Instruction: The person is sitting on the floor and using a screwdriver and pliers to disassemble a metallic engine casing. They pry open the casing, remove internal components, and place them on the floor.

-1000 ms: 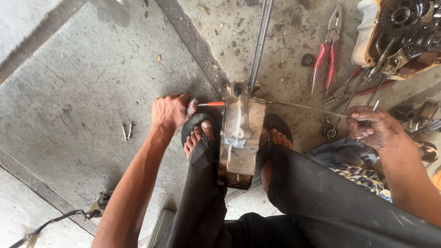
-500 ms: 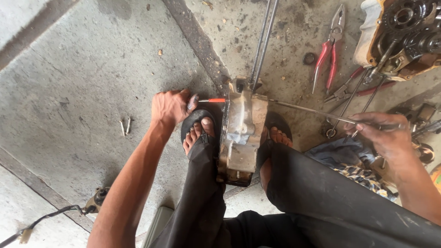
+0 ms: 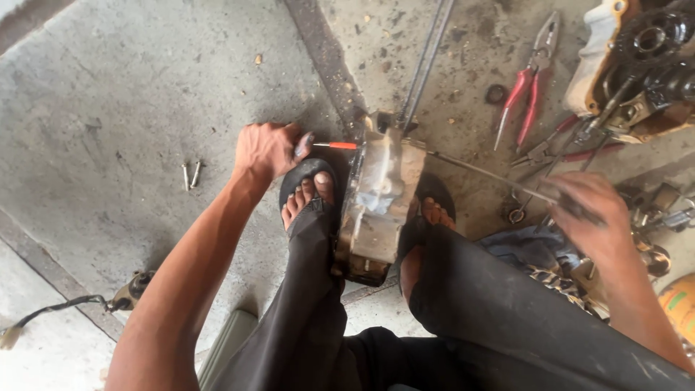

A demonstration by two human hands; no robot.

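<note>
A dirty metal engine case [image 3: 380, 203] stands on the concrete floor [image 3: 130, 101], held between two feet in black sandals. The left hand [image 3: 264, 150] has its fingers closed on a screwdriver [image 3: 334, 145] whose orange shaft touches the case's left side. The right hand [image 3: 590, 217] has its fingers closed on a thin rod [image 3: 481, 172] that reaches to the case's top; red pliers [image 3: 527, 83] lie farther away.

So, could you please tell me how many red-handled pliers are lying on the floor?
2: one pair of pliers lies open near the top right; a second pair lies below it among the tools. More may be hidden in that clutter.
</note>
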